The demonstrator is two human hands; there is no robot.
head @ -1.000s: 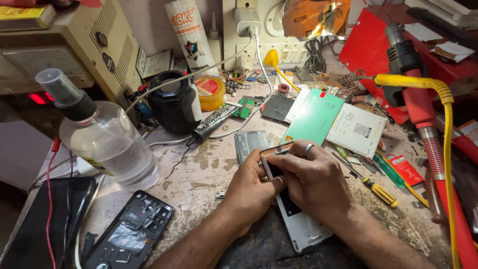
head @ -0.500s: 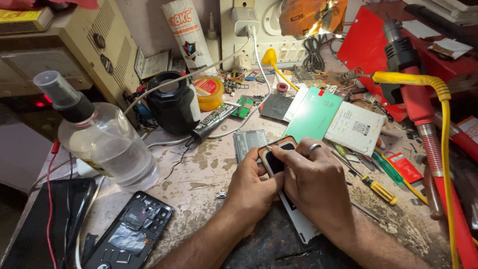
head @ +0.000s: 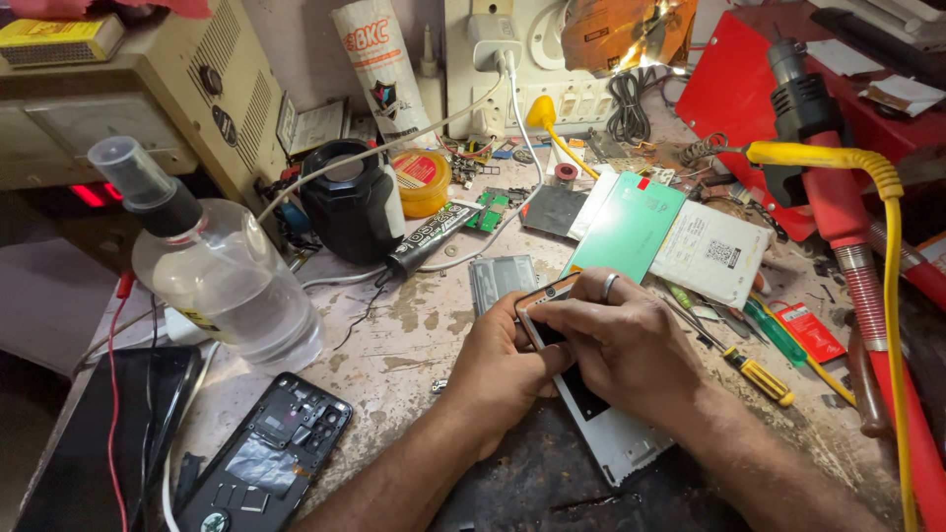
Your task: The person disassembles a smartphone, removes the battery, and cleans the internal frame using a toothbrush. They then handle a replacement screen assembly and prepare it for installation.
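Observation:
Both my hands are on a white phone body [head: 613, 441] that lies on the worn workbench [head: 394, 345]. My left hand [head: 503, 365] grips its upper left edge, thumb pressed on the frame. My right hand [head: 621, 340], a ring on one finger, covers the upper part from the right, fingers curled over the top corner. The phone's lower end sticks out below my hands. Whether a small tool sits between my fingers is hidden.
A clear spray bottle [head: 222, 271] stands at the left, an opened black phone shell [head: 271, 453] below it. A black jar [head: 345, 202], a yellow tin [head: 422, 180], a green sheet [head: 628, 227], screwdrivers [head: 759, 374] and a red hot-air tool [head: 838, 197] with a yellow hose crowd the back and right.
My hands and the phone have stayed in place; the fingers of my right hand shifted slightly over the phone's top corner.

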